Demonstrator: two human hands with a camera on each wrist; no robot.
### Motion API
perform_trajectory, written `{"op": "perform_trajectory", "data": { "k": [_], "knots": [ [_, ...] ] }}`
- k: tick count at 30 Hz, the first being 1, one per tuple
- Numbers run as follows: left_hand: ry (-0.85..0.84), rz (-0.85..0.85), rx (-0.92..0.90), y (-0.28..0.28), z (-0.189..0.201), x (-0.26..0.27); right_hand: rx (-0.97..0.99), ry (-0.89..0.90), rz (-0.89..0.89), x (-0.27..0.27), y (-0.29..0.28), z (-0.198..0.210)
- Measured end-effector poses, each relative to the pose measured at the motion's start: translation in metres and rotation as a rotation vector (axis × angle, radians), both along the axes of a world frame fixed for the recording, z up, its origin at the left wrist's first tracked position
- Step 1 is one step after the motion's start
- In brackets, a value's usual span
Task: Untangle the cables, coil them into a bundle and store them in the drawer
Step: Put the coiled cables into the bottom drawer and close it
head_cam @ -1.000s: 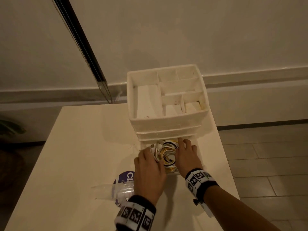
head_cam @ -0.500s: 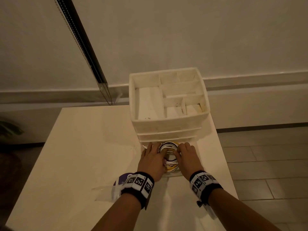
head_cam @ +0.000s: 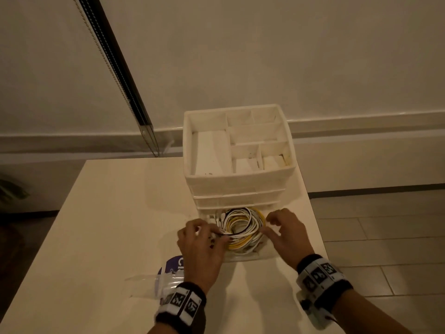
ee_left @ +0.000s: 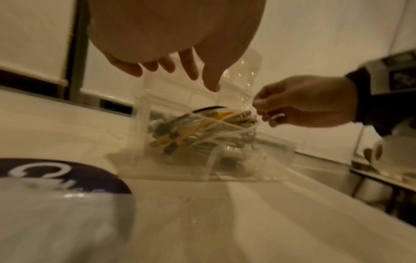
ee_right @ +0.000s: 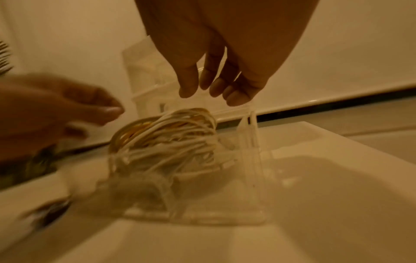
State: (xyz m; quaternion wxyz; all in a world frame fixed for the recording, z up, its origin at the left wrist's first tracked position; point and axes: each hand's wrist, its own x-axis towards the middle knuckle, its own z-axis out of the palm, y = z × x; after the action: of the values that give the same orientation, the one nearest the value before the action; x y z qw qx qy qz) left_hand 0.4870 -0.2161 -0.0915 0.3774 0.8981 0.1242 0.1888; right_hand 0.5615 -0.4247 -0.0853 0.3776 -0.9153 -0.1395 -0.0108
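A coiled bundle of white, yellow and black cables (head_cam: 240, 227) lies in the clear bottom drawer (head_cam: 250, 257), which is pulled out of the white drawer unit (head_cam: 238, 182). My left hand (head_cam: 212, 233) hovers at the bundle's left side with its fingers hanging loose. In the left wrist view the left hand (ee_left: 191, 76) holds nothing above the bundle (ee_left: 202, 128). On the right side of the coil my right hand (head_cam: 269, 225) has relaxed fingers. Seen from the right wrist, the right hand (ee_right: 211, 89) is just above the bundle (ee_right: 164, 138) and holds nothing.
The unit's top tray (head_cam: 240, 141) has several bare compartments. A clear plastic bag with a purple label (head_cam: 168, 273) lies on the white table (head_cam: 108, 225), left of my left wrist. The table's right edge runs close by the drawer, with tiled floor (head_cam: 385, 237) beyond.
Both hands pressed the bundle into the drawer from either side. They have since lifted off it and drawn slightly apart. The coil stays in the drawer.
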Motion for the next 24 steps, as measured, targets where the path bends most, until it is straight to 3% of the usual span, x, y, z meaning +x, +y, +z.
{"op": "perform_trajectory", "data": {
  "k": [2, 5, 6, 8, 11, 15, 17, 21, 24],
  "knots": [
    [0.057, 0.103, -0.229, 0.015, -0.002, 0.004, 0.085, 0.073, -0.149, 0.013, -0.006, 0.005],
    [0.357, 0.087, -0.613, 0.043, 0.0, 0.023, 0.304, 0.493, -0.274, 0.035, -0.013, 0.01],
    [0.445, 0.021, -0.659, 0.05, 0.003, 0.029, 0.397, 0.616, -0.258, 0.041, -0.014, 0.007],
    [0.503, -0.167, -0.596, 0.057, 0.011, 0.041, 0.436, 0.7, -0.153, 0.049, -0.015, 0.001],
    [0.516, -0.317, -0.568, 0.067, 0.014, 0.051, 0.371, 0.744, -0.057, 0.056, -0.015, -0.004],
    [0.612, -0.311, -0.695, 0.078, 0.009, 0.053, 0.318, 0.671, -0.022, 0.061, -0.011, -0.013],
    [0.593, -0.276, -0.677, 0.078, 0.003, 0.055, 0.217, 0.543, -0.06, 0.058, -0.007, -0.023],
    [0.422, -0.143, -0.454, 0.077, 0.0, 0.066, 0.27, 0.427, -0.243, 0.056, 0.004, -0.032],
    [0.42, -0.115, -0.39, 0.074, -0.005, 0.071, 0.253, 0.372, -0.295, 0.059, 0.01, -0.032]
  ]
}}
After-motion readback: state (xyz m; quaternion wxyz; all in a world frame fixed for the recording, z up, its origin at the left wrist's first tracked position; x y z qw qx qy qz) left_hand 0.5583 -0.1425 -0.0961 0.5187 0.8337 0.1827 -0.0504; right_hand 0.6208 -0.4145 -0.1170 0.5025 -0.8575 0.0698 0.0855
